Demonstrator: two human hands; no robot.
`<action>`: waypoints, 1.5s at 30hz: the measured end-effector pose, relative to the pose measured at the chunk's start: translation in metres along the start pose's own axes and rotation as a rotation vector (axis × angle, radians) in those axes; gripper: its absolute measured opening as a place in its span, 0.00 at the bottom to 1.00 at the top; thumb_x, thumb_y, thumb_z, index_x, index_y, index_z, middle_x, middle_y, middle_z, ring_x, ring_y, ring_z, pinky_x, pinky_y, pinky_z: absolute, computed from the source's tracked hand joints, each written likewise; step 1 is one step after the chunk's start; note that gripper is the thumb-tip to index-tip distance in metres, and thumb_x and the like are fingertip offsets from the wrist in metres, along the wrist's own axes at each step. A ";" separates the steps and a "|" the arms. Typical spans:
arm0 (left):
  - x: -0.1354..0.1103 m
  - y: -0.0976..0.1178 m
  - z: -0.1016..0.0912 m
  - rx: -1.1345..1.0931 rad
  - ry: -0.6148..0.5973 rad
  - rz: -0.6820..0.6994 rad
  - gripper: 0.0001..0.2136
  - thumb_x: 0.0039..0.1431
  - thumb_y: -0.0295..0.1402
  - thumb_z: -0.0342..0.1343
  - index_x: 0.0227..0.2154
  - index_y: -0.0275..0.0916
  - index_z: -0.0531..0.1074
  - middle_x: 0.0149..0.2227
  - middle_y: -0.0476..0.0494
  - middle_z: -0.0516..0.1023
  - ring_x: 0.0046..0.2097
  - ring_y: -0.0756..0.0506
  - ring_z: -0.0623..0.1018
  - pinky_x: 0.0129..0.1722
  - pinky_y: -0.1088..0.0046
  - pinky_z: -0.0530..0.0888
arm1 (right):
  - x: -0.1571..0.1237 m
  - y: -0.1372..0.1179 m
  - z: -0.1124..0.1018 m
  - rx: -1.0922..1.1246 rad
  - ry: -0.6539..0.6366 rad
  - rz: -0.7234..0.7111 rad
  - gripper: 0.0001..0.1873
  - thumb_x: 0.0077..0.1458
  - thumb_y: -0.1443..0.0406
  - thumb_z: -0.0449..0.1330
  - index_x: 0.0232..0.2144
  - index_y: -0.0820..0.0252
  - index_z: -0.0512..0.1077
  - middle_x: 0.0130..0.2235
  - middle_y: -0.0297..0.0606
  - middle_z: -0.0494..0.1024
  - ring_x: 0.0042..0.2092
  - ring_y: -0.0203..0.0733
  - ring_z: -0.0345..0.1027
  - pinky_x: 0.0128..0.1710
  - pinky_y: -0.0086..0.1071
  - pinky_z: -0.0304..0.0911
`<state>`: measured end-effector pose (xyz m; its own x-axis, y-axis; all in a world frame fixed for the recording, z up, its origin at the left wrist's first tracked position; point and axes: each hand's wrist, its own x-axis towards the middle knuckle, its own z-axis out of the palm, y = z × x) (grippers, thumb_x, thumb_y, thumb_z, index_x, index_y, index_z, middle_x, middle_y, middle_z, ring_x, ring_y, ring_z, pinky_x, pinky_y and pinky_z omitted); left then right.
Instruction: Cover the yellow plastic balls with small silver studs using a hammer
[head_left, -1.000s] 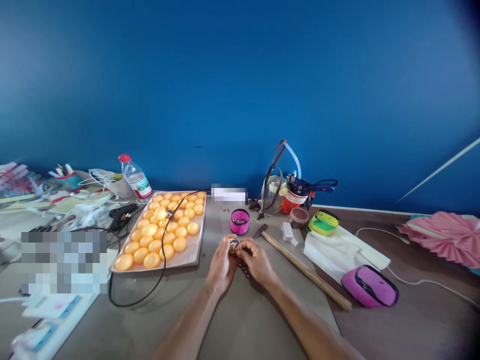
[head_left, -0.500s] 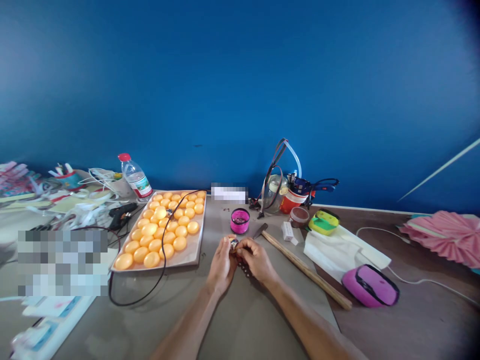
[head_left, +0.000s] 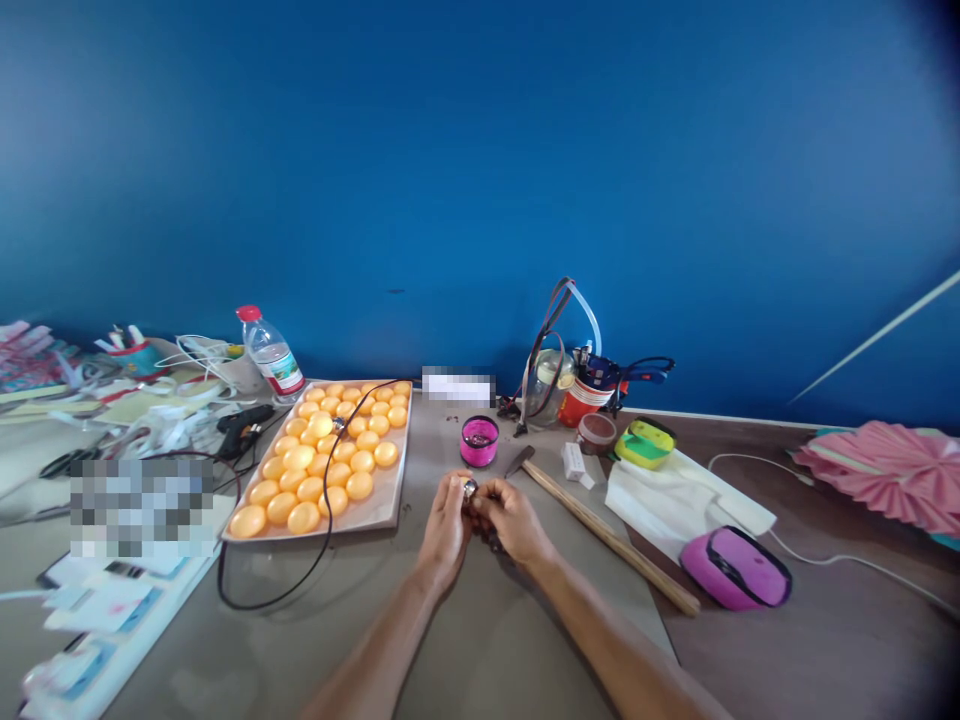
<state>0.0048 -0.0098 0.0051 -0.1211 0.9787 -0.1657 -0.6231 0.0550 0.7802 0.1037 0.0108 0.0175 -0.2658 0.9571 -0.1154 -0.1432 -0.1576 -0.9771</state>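
Two hands [head_left: 442, 528] [head_left: 516, 522], grey mat [head_left: 510, 650] perhaps, blue wall [head_left: 480, 180]

Bare forearms, left [head_left: 379, 640] and right [head_left: 604, 635], extend from the near edge and converge toward the far side. The left hand [head_left: 445, 530] stands nearly on edge, its palm turned right and its digits directed to the far side. The right hand [head_left: 513, 522] shows its back, with the fingers bent leftward and the thumb near the index finger in a pinching posture. The fingertips of both hands come together centrally; their exact contact is too small to resolve.
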 end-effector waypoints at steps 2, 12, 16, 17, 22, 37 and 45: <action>0.001 0.000 0.001 -0.012 0.000 -0.002 0.14 0.51 0.44 0.56 0.37 0.42 0.70 0.25 0.50 0.69 0.28 0.48 0.69 0.26 0.74 0.64 | 0.000 -0.001 -0.001 -0.004 -0.019 -0.004 0.07 0.42 0.63 0.58 0.20 0.57 0.63 0.16 0.27 0.65 0.19 0.32 0.57 0.19 0.27 0.52; -0.001 -0.001 0.000 0.022 -0.020 0.025 0.15 0.52 0.45 0.55 0.38 0.41 0.69 0.26 0.51 0.68 0.26 0.50 0.67 0.25 0.75 0.63 | 0.000 -0.001 -0.001 -0.020 -0.005 0.018 0.09 0.43 0.60 0.59 0.20 0.57 0.63 0.15 0.27 0.65 0.18 0.33 0.57 0.18 0.28 0.52; -0.003 -0.002 -0.003 0.014 0.010 0.029 0.13 0.52 0.42 0.56 0.39 0.42 0.70 0.26 0.49 0.69 0.28 0.48 0.68 0.26 0.74 0.64 | 0.000 0.000 0.001 -0.040 0.029 0.014 0.11 0.43 0.59 0.60 0.19 0.56 0.62 0.15 0.27 0.65 0.18 0.33 0.57 0.18 0.28 0.52; -0.004 -0.002 -0.002 0.011 0.015 0.028 0.13 0.52 0.42 0.56 0.38 0.42 0.70 0.26 0.49 0.69 0.29 0.48 0.69 0.26 0.74 0.64 | 0.000 0.001 0.002 -0.038 0.040 0.015 0.12 0.43 0.59 0.60 0.19 0.56 0.61 0.15 0.27 0.65 0.18 0.34 0.57 0.17 0.28 0.51; -0.002 0.007 0.008 -0.081 -0.031 -0.026 0.14 0.51 0.45 0.56 0.35 0.40 0.69 0.25 0.51 0.69 0.26 0.50 0.68 0.27 0.74 0.63 | 0.002 -0.007 -0.004 0.001 0.014 0.005 0.12 0.42 0.59 0.61 0.21 0.57 0.61 0.16 0.26 0.64 0.19 0.32 0.56 0.20 0.28 0.54; 0.001 0.027 0.007 -0.296 -0.031 -0.175 0.12 0.48 0.33 0.62 0.35 0.38 0.68 0.29 0.50 0.71 0.26 0.55 0.69 0.27 0.79 0.67 | 0.018 -0.021 -0.060 -0.530 -0.221 -0.170 0.07 0.42 0.67 0.59 0.27 0.56 0.75 0.29 0.34 0.76 0.32 0.41 0.67 0.33 0.33 0.61; 0.003 0.028 0.004 -0.367 -0.007 -0.211 0.10 0.50 0.33 0.60 0.35 0.37 0.68 0.29 0.49 0.71 0.25 0.55 0.68 0.27 0.79 0.67 | 0.009 -0.022 -0.048 -0.965 -0.402 -0.309 0.14 0.45 0.71 0.55 0.33 0.56 0.76 0.35 0.36 0.75 0.37 0.40 0.68 0.37 0.29 0.59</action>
<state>-0.0094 -0.0042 0.0287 0.0429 0.9551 -0.2932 -0.8675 0.1812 0.4633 0.1502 0.0342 0.0291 -0.6643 0.7454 0.0547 0.5049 0.5015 -0.7026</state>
